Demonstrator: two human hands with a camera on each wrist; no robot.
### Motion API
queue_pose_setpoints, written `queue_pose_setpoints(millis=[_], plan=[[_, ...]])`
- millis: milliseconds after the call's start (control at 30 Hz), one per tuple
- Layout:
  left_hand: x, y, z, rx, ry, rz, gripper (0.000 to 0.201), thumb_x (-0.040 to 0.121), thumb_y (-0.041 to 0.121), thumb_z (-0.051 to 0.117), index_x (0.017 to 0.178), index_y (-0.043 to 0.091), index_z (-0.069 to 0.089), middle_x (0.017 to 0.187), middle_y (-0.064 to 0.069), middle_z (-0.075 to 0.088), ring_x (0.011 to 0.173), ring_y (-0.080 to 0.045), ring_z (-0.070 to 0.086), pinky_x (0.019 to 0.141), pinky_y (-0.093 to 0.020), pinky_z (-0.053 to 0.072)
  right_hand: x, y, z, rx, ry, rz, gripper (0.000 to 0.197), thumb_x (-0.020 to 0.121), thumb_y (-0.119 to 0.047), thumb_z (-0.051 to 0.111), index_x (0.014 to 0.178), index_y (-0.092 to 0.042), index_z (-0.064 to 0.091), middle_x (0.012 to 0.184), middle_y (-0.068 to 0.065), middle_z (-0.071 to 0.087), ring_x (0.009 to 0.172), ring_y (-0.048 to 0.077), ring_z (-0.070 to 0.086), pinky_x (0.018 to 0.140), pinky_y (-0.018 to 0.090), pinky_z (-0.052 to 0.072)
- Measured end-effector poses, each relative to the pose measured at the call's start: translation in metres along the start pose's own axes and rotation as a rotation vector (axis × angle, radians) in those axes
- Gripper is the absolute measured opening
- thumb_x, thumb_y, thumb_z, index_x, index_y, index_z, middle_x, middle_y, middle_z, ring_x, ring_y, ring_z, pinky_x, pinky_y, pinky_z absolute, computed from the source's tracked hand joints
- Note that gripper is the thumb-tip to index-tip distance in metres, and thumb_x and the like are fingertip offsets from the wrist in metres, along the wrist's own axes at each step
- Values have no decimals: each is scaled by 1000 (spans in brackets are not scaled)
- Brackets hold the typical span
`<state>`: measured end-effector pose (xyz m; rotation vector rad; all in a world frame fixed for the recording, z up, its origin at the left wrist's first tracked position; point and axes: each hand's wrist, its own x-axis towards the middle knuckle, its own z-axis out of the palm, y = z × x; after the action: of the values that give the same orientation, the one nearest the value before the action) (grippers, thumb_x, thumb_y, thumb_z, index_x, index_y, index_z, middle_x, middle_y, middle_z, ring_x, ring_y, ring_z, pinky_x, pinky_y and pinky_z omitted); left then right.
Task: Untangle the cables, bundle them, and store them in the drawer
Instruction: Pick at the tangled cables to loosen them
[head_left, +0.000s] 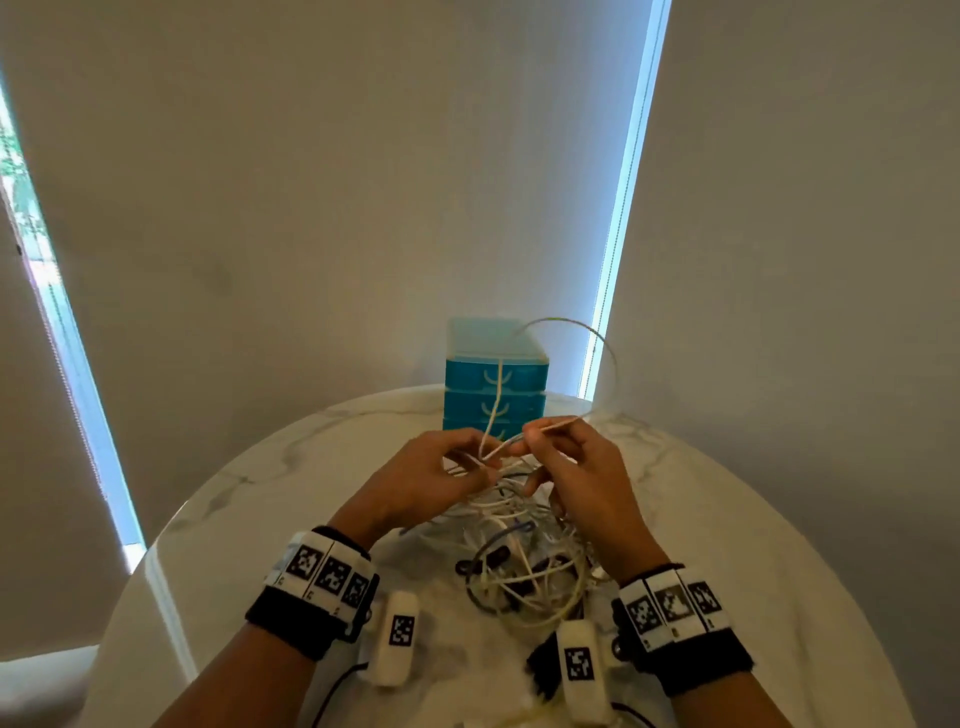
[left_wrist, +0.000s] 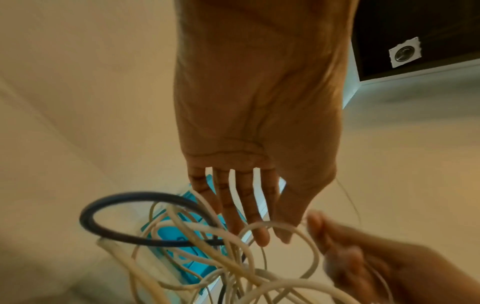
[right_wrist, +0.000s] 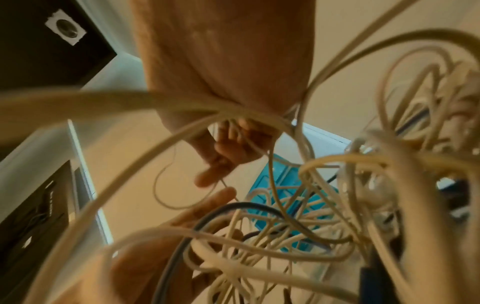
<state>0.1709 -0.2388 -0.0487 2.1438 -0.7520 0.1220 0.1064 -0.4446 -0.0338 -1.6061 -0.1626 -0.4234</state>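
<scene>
Now, cable: thin white cable (head_left: 566, 332) arcs above our grip.
Tangle: cable pile (head_left: 524, 561) lies below.
Grip: right hand (head_left: 582, 467) pinches the cable; left hand (head_left: 436, 473), fingers straight, touches strands.
Drawer: blue drawer unit (head_left: 493, 384) behind.
Advice: we feed slowly, avoiding tightening knots.

In the head view the hands hide the lowest drawer (head_left: 470, 427) of the blue unit, and the forearms run off the bottom edge. The right hand (left_wrist: 369, 265) is smeared by motion blur in the left wrist view, cut at the corner. Cables (right_wrist: 272, 242) blur close to the right wrist lens; which strand the left hand (right_wrist: 207, 222) holds there is perhaps untellable.
</scene>
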Motion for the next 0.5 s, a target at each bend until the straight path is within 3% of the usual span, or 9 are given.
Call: queue_pose_setpoints(millis=[100,200,267,333,433,500], plan=[[0,9,3,-16,28,21,19,95,45,77,115,44,77,106,24,77,97,4,69,78,-12,49,2,-9,-7,125,71,-69,23,108,-28,62,118,-9,70,104,7,81,64,21,68,44,22,42],[0,7,7,-91,141,-58,29,89,47,83,111,36,69,94,14,76,83,3,69,67,-8,47,2,-6,-8,281,82,-49,25,110,-26,57,122,-7,70,108,9,79,65,17,64,44,20,40],[1,5,7,-97,113,-124,34,87,52,83,111,35,67,90,10,76,76,2,69,63,-10,47,1,-3,-4,389,66,-8,25,111,-26,56,122,-8,70,108,8,77,67,15,62,48,21,38],[0,1,5,-11,73,-118,29,89,58,79,107,36,75,87,10,77,74,2,69,64,-12,48,1,-2,-1,455,59,17,28,111,-27,54,126,-8,68,109,7,76,69,14,62,54,25,38],[-1,-1,2,11,191,-87,21,93,55,75,95,35,80,86,12,77,75,0,69,63,-12,48,4,3,-1,374,38,44,28,112,-29,54,132,-12,63,118,5,78,72,17,67,50,24,42],[0,1,1,-181,307,-94,17,96,49,75,96,33,79,88,9,76,73,-6,70,66,-24,57,3,8,0,180,-7,91,23,110,-26,59,130,-16,61,116,6,79,71,20,69,48,25,45]])
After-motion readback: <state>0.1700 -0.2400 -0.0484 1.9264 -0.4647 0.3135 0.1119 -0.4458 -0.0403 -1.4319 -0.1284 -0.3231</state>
